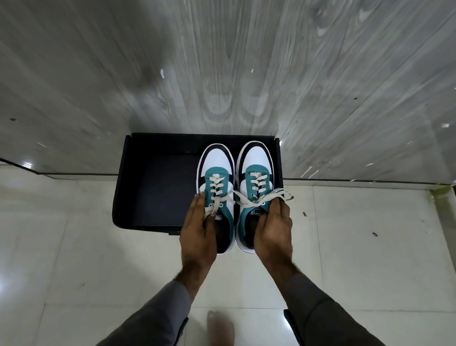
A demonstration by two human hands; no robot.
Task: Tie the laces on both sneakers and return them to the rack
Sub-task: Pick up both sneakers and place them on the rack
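**Two hands holding a pair of sneakers over a dark rack**

Seen from above, a person holds one sneaker in each hand, toes pointing to 12 o'clock. The left hand (199,225) grips the left sneaker (216,172) at its collar, fingers curled round the 9 o'clock side and thumb inside the opening. The right hand (273,227) grips the right sneaker (257,169) the same way from its 3 o'clock side. Both sneakers are white, teal and navy, side by side and just apart.

The left sneaker's laces (215,196) run up the eyelets, with a loose end trailing over the left thumb. The right sneaker's laces (262,196) spread in loops to 9 and 3 o'clock; whether they form a finished knot cannot be told.

Beneath the sneakers lies the rack (153,185), a dark open compartment. The toes overlap its 3 o'clock half. Grey wood-grain panelling (226,55) rises at 12 o'clock. The pale tiled floor (61,244) fills 6 o'clock, where a bare foot (221,332) shows between grey sleeves.
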